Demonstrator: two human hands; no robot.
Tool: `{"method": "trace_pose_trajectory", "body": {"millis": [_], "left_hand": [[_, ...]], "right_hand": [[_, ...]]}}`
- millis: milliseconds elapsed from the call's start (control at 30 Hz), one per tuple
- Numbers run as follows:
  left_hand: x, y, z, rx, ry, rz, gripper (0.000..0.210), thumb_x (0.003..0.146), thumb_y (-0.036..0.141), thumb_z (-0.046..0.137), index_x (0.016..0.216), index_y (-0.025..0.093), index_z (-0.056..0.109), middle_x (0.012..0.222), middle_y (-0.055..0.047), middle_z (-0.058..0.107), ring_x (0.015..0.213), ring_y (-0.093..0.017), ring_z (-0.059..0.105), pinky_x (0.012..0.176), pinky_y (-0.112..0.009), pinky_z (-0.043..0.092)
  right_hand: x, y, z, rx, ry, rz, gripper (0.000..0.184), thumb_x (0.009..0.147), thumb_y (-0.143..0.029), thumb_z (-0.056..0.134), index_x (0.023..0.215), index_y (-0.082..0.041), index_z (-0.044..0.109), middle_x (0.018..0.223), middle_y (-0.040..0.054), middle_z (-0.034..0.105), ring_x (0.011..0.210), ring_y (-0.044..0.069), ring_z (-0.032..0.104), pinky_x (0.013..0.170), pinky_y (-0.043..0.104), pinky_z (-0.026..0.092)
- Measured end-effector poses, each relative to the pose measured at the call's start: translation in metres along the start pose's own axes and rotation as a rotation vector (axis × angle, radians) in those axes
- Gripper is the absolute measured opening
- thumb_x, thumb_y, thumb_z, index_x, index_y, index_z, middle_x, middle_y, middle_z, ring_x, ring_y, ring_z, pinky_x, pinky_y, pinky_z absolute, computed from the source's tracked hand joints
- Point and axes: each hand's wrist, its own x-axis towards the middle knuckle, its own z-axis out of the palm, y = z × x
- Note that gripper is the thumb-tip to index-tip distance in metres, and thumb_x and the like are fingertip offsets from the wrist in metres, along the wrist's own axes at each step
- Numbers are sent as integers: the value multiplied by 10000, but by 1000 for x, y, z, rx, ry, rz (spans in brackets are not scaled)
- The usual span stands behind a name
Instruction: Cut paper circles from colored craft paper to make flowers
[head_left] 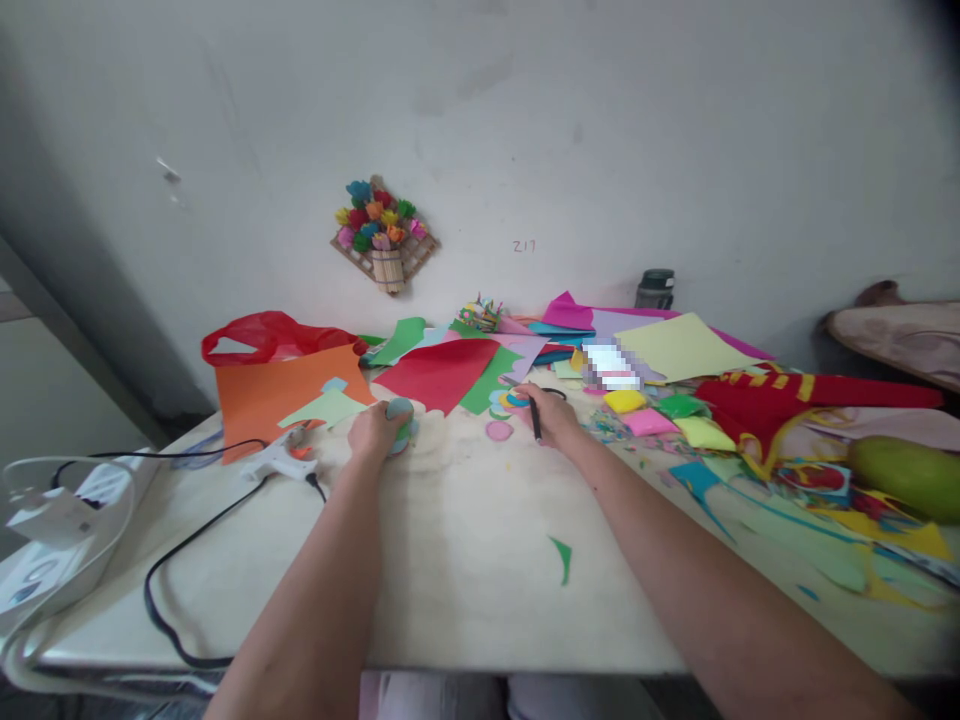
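Observation:
My left hand (369, 430) pinches a few overlapping paper circles (402, 432), light blue and green, just above or on the table; I cannot tell which. My right hand (556, 420) is closed around black-handled scissors (535, 418), and the blade tips point away to the left. Beside those fingers is a cluster of small paper circles (497, 402) in blue, yellow and green, partly hidden by the hand. A pink paper circle (498, 430) lies between my hands. Nearer to me rests a curved green paper scrap (562, 560).
Coloured sheets, including red paper (439, 372) and orange paper (259, 395), spread along the back. A white glue gun (279, 458) and power strip (97, 510) with cables occupy the left. Small coloured packets (649, 422), scraps and a green fruit (904, 475) crowd the right.

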Motion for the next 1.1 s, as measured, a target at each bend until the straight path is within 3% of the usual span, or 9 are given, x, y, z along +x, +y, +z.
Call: {"method": "trace_pose_trajectory", "body": {"millis": [200,467,600,667,800,967,1100], "left_hand": [[-4,1,2,28,24,-26,484,765,586,340,903,228,635,946,-121,655,912,-307,582,654,-345,413],[-7,0,3,-87,155,-87,421,745,543,445,1008,290,653,1042,-96,616,955,-273,560,739,-344,402],[-7,7,-5,-193,270,-61,425,769,541,429,1005,274,663,944,-80,653,898,-258,570,682,-312,395],[-4,12,-8,-219,283,-79,407,759,521,450,933,238,685,795,-76,667,798,-249,583,614,-291,380],[4,21,-6,-383,335,19,373,739,475,456,794,185,684,609,-31,623,655,-182,575,538,-238,360],[5,19,3,-454,286,9,373,697,513,477,673,176,636,535,-21,587,557,-165,554,478,-231,347],[0,15,2,-317,186,-80,415,686,578,471,608,198,619,575,-48,604,614,-205,572,480,-254,340]], "right_hand": [[-3,-5,-1,-74,16,-39,423,716,-188,483,1126,-264,554,946,-2,646,799,175,590,604,228,383],[-4,-13,-24,-346,-96,-168,510,769,-173,483,1267,-272,437,1003,86,611,885,221,576,718,274,381],[1,1,-32,-181,-153,-168,575,774,-206,493,1325,-265,341,1086,89,588,911,214,565,735,280,405],[4,9,-34,-52,-164,-156,590,761,-207,503,1326,-258,338,1156,85,560,971,214,544,768,286,412],[7,17,-40,263,-257,-59,549,759,-205,455,1301,-249,376,1160,61,568,995,195,539,762,287,433],[7,15,-50,593,-361,50,527,731,-207,421,1257,-237,434,1242,47,524,918,168,573,578,218,438],[10,16,-50,583,-218,176,425,747,-308,483,1148,-179,530,1097,87,606,757,148,598,443,184,382]]}}
